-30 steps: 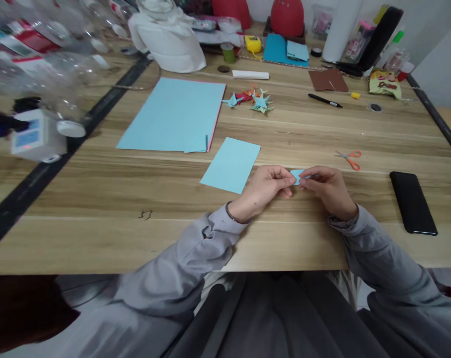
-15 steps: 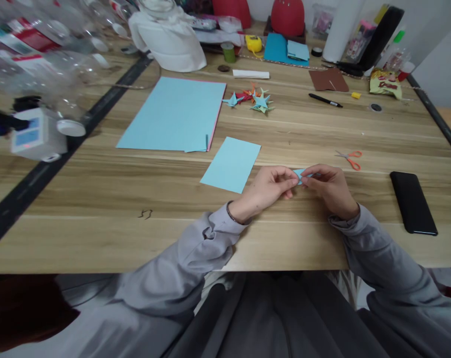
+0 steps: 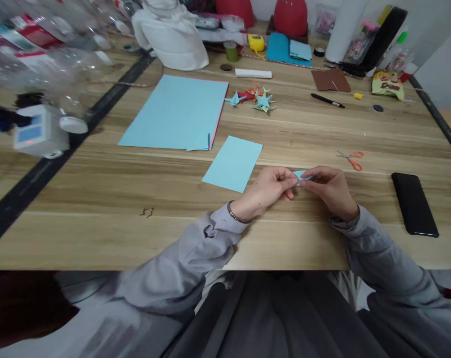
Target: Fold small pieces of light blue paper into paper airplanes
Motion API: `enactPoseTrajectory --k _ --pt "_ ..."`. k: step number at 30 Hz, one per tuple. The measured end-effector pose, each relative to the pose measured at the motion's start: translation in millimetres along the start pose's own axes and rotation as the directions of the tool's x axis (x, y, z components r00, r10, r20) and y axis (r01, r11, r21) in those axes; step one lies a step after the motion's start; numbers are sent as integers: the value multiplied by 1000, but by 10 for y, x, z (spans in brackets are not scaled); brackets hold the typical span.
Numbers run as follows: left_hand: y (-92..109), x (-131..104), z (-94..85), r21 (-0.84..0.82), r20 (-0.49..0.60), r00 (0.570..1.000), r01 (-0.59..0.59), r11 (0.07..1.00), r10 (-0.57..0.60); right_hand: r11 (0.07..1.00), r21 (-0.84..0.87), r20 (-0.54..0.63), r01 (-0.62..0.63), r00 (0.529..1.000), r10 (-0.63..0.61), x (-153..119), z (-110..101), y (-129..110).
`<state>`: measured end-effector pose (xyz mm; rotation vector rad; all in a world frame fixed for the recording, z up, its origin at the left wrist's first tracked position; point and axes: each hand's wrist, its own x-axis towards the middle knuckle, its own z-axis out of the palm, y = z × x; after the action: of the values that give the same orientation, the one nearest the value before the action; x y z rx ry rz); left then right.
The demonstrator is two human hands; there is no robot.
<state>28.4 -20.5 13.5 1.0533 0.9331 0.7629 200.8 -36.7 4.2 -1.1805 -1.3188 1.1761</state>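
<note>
All places here are told from the sheet [image 3: 233, 163], a small blue one lying flat on the table [image 3: 99, 238]. Far to its left, at the table's edge of view, are clear bottles [image 3: 42, 59], with a white box [image 3: 42, 132] in front of them. The stack [image 3: 177, 112] of larger blue paper lies just beyond the sheet and to its left, a pink edge showing along its right side. Beyond the sheet, slightly to its right, sit folded stars [image 3: 263, 102] in blue, red, orange and pale green.

Just right of the sheet, the left hand [image 3: 266, 188] has its thumb and fingers closed on the folded piece [image 3: 298, 174], a small bit of blue paper. The right hand [image 3: 332, 189] pinches the piece's other side, its fingertips close to those of the left hand. Farther right and beyond the sheet lies a black pen [image 3: 327, 100]. Right of the sheet are scissors [image 3: 353, 159] with orange handles, and well to its right, nearer the wearer, a black phone [image 3: 414, 204].
</note>
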Motion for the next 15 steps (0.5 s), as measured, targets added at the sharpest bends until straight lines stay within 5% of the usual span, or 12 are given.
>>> enactPoseTrajectory --k 15 --pt "-7 -12 68 -23 -82 997 -1 1000 -1 999 54 28 3 1000 -4 -2 -22 34"
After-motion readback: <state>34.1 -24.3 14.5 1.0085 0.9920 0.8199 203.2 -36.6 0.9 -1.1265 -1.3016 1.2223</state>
